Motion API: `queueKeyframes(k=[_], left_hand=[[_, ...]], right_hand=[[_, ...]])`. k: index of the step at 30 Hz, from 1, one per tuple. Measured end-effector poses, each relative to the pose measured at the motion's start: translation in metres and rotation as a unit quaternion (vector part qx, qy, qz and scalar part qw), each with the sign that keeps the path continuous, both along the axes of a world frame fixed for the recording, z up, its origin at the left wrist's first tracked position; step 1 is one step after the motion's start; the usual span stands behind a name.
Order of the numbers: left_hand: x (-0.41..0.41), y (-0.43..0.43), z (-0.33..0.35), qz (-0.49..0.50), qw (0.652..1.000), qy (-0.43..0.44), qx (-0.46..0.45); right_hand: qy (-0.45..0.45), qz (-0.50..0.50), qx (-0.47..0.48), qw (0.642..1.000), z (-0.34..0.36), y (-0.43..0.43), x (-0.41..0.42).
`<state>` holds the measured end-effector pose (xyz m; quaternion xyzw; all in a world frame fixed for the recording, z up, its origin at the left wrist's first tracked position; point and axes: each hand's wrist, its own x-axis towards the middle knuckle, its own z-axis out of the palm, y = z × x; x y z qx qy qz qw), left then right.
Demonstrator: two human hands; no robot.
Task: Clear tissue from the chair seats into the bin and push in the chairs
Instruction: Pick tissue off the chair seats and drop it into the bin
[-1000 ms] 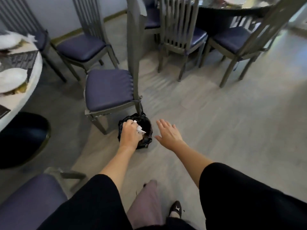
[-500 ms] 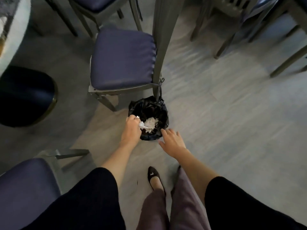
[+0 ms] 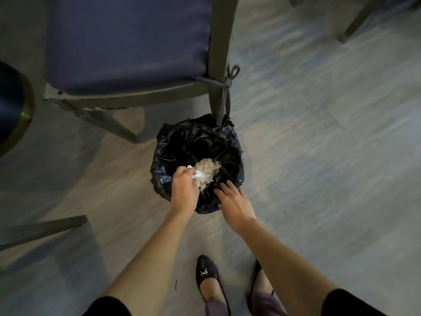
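Two hands are now working at the black-lined bin (image 3: pixel 235 153), where a second ago only the left hand (image 3: pixel 184 190) was reaching its near rim. The left hand is gripping a crumpled white tissue (image 3: pixel 202 177) and holding it over the opening, above paler tissue already lying inside. The right hand (image 3: pixel 234 201), fingers straight and slightly apart, has moved in and is lying at the liner's near edge, seemingly touching it. By this reading the tissue is not yet released, and the drop is the step in hand. The bin is standing on the floor (image 3: pixel 319 179) just beside the rear leg of a blue-cushioned chair (image 3: pixel 127 42), which is awaiting pushing in. Its cushion tie (image 3: pixel 227 87) is hanging down to the far rim, and a dark round table base (image 3: pixel 11 103) is sitting at left.
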<state>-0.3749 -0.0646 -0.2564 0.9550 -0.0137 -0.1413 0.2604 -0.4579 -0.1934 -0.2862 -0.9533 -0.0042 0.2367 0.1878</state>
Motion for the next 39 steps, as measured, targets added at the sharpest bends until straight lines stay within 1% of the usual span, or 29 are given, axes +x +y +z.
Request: queueKeyframes(k=[3,6,9,14,18,23,26,29,33,36,39], left_hand=[[0.002,0.0,-0.032,-0.028,0.998,0.053,-0.016],[0.001,0.004,-0.042,-0.07,0.992,0.101,0.031],[-0.006,0.006,-0.028,-0.099,0.985,0.117,0.079],[-0.019,-0.007,0.032,-0.092,0.985,0.113,0.096],[-0.019,-0.04,0.113,-0.109,0.989,0.072,0.064],[-0.012,-0.103,0.233,-0.152,0.988,-0.026,0.028],[-0.006,-0.144,0.297,-0.162,0.985,-0.063,0.01],[-0.005,-0.179,0.354,-0.174,0.979,-0.111,0.002],[0.004,-0.214,0.394,-0.181,0.973,-0.144,0.001],[0.023,-0.239,0.406,-0.176,0.971,-0.163,0.005],[0.058,-0.268,0.413,-0.164,0.971,-0.175,0.001]], right_hand=[[-0.006,0.025,0.029,0.999,-0.031,0.001,0.0],[-0.023,0.018,0.046,0.999,-0.036,0.003,-0.002],[0.005,0.012,0.043,0.999,-0.017,0.004,0.001],[0.011,-0.029,0.018,0.999,0.05,-0.014,0.01],[-0.015,-0.103,0.012,0.995,0.132,-0.047,0.016],[-0.075,-0.168,0.017,0.983,0.259,-0.107,0.024],[-0.105,-0.184,0.016,0.977,0.32,-0.143,0.029],[-0.133,-0.179,0.002,0.975,0.381,-0.183,0.031],[-0.155,-0.157,-0.011,0.975,0.432,-0.229,0.043],[-0.175,-0.143,-0.017,0.974,0.451,-0.259,0.068],[-0.187,-0.127,-0.022,0.974,0.464,-0.284,0.11]])
